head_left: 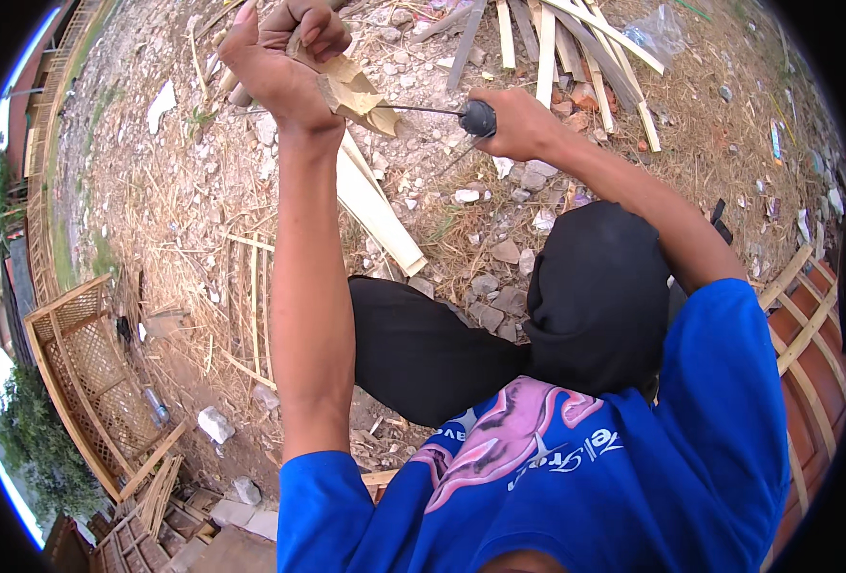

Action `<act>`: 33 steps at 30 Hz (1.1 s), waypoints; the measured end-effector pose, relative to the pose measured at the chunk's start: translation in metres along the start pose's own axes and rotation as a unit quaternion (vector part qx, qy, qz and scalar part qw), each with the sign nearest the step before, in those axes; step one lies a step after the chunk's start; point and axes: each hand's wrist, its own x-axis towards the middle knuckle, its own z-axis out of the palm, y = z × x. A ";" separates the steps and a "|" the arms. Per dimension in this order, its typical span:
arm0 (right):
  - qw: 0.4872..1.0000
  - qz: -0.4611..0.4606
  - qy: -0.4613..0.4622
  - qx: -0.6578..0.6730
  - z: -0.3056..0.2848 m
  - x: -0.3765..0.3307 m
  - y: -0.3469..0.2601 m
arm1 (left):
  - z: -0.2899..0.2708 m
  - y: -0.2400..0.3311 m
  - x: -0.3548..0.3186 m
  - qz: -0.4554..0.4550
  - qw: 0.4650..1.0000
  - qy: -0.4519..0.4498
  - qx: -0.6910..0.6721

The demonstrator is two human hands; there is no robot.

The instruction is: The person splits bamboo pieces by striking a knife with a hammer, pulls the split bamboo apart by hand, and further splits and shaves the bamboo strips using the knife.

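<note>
At the top left, my left hand [294, 53] has its fingers curled round a tan, rough-edged piece [351, 91]. I cannot make out whether it is wood or stiff folded sheet. My right hand [514, 124] grips the black handle [477, 118] of a tool with a thin, dark metal rod [423, 110]. The rod runs left from the handle to the tan piece, where its far part is hidden. A pale wooden board [375, 210] lies on the ground below my hands, beside my left forearm.
Long wooden slats [576, 48] lie piled at the top, with brick pieces under them. Stones [509, 301] and rubble cover the dry ground around my bent, black-clad knees [599, 296]. A wooden lattice panel [98, 382] stands at left; another wooden frame [805, 344] is at right.
</note>
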 end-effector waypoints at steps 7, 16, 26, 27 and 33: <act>0.999 0.013 0.010 -0.051 0.014 0.001 0.009 | 0.008 0.005 -0.012 0.013 0.998 0.036 0.042; 0.996 -0.021 0.033 0.078 0.040 -0.002 0.008 | 0.003 0.011 -0.013 0.025 0.995 0.068 0.064; 0.988 0.036 -0.117 0.091 0.012 -0.013 0.025 | 0.037 -0.014 -0.027 -0.004 0.988 -0.029 0.151; 0.988 0.029 -0.113 0.099 0.012 -0.014 0.031 | 0.051 -0.018 -0.029 -0.001 0.987 -0.016 0.158; 0.984 0.039 -0.167 0.056 -0.004 -0.003 0.036 | 0.062 -0.039 -0.027 0.033 0.981 -0.062 0.179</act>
